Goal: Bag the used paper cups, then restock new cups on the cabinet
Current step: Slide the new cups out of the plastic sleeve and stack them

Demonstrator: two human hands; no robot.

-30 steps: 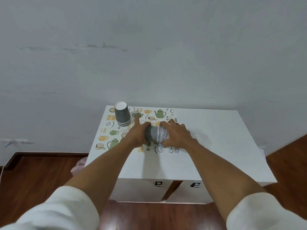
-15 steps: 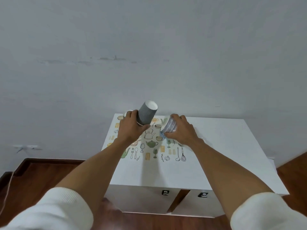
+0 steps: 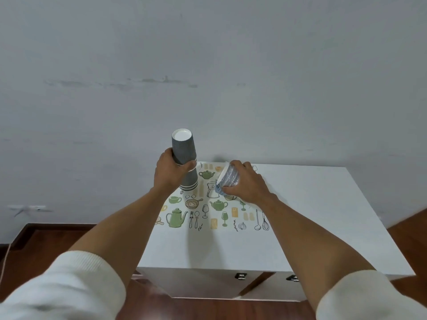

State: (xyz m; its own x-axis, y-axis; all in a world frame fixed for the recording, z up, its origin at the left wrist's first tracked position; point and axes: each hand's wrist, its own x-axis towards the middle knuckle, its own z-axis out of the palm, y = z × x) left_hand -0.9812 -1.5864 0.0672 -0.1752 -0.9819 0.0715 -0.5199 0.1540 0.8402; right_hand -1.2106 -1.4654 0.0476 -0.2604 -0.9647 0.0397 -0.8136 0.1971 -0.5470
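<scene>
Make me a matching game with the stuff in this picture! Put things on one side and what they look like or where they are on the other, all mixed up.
Things:
1. stack of cups
2. plastic wrapper
3. cabinet
4. floor

Descriptions:
A. white, with kitchen drawings on top
B. crumpled, in the right hand
C. brown wood
D. grey, upside down, in the left hand

Pairs: 1-D, 2-B, 3-A, 4-C

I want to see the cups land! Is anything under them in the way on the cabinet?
Nothing visible blocks them. The left hand holds the gray cups upside down above the cabinet, over its printed mat. The right hand, holding crumpled plastic wrap, stays beside them.
</scene>
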